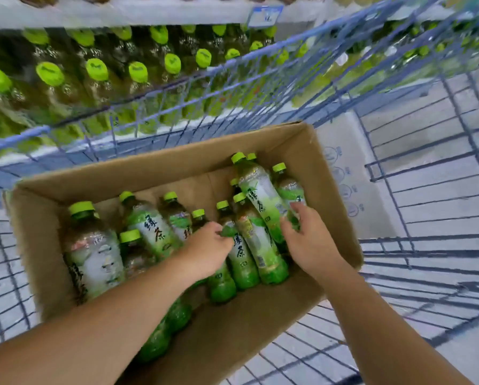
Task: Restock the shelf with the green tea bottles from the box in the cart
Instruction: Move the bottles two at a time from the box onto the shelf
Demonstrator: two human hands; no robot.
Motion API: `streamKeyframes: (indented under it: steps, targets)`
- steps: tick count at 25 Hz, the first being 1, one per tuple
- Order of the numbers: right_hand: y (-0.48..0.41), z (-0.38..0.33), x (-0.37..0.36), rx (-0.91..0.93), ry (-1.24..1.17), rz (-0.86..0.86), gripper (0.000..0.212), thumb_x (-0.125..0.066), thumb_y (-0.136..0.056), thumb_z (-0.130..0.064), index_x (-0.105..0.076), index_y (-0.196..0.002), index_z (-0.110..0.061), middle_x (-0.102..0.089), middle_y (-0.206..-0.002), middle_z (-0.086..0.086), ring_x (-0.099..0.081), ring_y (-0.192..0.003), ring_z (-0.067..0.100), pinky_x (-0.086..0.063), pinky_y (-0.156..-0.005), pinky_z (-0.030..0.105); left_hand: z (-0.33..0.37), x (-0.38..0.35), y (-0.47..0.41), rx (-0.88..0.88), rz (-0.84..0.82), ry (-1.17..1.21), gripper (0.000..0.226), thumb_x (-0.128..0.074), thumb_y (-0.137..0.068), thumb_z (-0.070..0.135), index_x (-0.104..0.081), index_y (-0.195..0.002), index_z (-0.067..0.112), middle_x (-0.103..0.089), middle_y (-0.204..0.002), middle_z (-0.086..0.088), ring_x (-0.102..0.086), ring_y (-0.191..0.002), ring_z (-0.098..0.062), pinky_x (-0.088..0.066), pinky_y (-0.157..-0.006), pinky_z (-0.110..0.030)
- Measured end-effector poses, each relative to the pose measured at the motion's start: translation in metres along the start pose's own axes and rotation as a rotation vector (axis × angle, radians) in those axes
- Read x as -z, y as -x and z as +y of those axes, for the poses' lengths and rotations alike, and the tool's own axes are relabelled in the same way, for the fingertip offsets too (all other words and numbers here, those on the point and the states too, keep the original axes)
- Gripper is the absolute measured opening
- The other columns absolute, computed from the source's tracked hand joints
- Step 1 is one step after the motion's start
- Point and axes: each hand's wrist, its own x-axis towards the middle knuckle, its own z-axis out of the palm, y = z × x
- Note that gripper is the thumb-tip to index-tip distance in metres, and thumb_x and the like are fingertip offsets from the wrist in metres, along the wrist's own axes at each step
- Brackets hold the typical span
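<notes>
Shop aisle. The shelf point(127, 15), rows of green caps, runs beyond the box point(116, 176), past the blue wire cart point(232, 87) wall. Green tea bottles point(94, 254) lie heaped loose in the box. At the box's right side the right hand point(309, 243) wraps the lower end of a tilted bottle point(262, 194). Mid-box, the left hand point(206, 247) curls its fingers onto a neighbouring bottle point(242, 255). Risk: grips low and partial, so a smooth label may slip and leaning bottles may tumble on the lift.
</notes>
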Motion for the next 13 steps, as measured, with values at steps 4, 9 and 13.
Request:
streamKeyframes:
  steps: [4,9,13]
  targets:
    - [-0.038,0.001,-0.005,0.09,0.119,-0.087,0.045,-0.06,-0.097,-0.034,-0.053,-0.138,-0.017,-0.066,-0.126,0.002,-0.062,-0.105,0.018,-0.048,-0.09,0.032,-0.005,-0.054,-0.019,0.063,-0.001,0.057,0.018,-0.063,-0.095,0.027,-0.048,-0.104,0.028,-0.057,-0.092,0.005,-0.061,-0.082,-0.016,-0.048,-0.068,-0.031]
    - [-0.059,-0.004,0.011,0.134,0.265,-0.161,0.063,-0.074,-0.085,-0.047,-0.058,-0.136,-0.013,-0.067,-0.125,0.009,-0.062,-0.117,0.025,-0.049,-0.098,0.036,0.003,-0.113,-0.032,0.111,0.122,0.262,0.076,-0.08,-0.08,0.031,-0.036,-0.14,0.02,-0.059,-0.127,-0.001,-0.059,-0.107,-0.023,-0.045,-0.083,-0.028]
    - [-0.072,-0.006,0.016,0.141,0.318,-0.251,0.044,-0.072,-0.085,-0.044,-0.065,-0.12,-0.018,-0.069,-0.114,0.004,-0.063,-0.108,0.025,-0.052,-0.091,0.036,0.012,-0.138,-0.043,0.163,0.277,0.356,0.084,-0.091,-0.068,0.032,-0.033,-0.128,0.019,-0.052,-0.13,-0.003,-0.053,-0.121,-0.025,-0.046,-0.103,-0.037]
